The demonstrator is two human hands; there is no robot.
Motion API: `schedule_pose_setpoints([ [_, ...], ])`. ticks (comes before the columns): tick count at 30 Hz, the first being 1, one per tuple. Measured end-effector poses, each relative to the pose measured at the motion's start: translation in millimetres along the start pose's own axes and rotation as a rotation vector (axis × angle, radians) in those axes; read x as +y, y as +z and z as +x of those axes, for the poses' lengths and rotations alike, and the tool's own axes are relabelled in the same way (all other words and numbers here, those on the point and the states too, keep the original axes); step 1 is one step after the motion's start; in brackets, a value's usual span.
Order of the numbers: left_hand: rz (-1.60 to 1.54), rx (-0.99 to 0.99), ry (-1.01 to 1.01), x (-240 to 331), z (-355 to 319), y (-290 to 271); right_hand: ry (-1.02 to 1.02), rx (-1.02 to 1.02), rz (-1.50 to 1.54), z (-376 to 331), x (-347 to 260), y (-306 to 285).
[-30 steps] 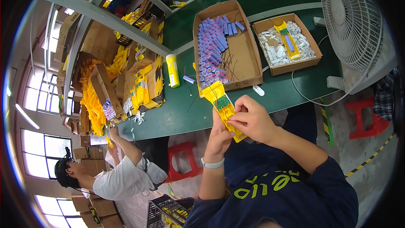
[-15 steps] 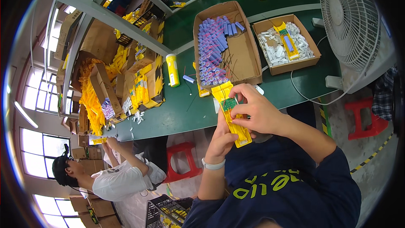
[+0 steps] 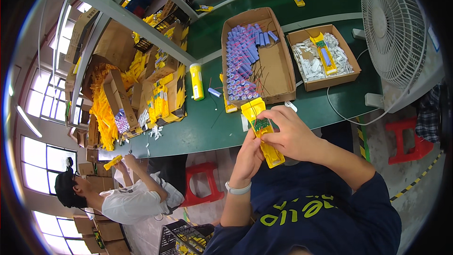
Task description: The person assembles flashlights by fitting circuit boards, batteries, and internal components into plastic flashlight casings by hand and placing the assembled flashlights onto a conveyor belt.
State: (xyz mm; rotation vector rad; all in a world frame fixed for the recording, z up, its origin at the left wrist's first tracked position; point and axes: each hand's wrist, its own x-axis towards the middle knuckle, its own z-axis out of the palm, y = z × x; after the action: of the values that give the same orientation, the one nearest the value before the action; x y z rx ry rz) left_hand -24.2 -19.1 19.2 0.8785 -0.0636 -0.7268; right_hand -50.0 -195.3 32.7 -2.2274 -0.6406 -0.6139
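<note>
Both hands raised above the near edge of the green bench [image 3: 198, 132], clamped on a long yellow plastic casing [image 3: 262, 132] with a small green circuit board [image 3: 260, 123] seated near its upper end. Left hand [image 3: 247, 153] wrapped around the casing's lower left side; right hand [image 3: 289, 132] closed over it from the right, fingertips at the board. Just beyond, a cardboard box of purple cylindrical cells [image 3: 241, 63]; right of that, a smaller box of white parts [image 3: 324, 56]. White fan [image 3: 394, 23] at far right.
</note>
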Motion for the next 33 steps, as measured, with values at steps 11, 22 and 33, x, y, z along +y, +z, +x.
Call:
schedule_pose_setpoints([
  [11,0.416,0.022,0.053,9,4,-13,0.029,0.085,-0.099,-6,-3,-3],
  [22,0.576,0.081,-0.041,18,18,-6,0.467,-0.122,0.119,-14,3,7],
  [33,0.976,0.182,0.064,13,23,-17,0.555,-0.136,0.271,-17,5,13],
])
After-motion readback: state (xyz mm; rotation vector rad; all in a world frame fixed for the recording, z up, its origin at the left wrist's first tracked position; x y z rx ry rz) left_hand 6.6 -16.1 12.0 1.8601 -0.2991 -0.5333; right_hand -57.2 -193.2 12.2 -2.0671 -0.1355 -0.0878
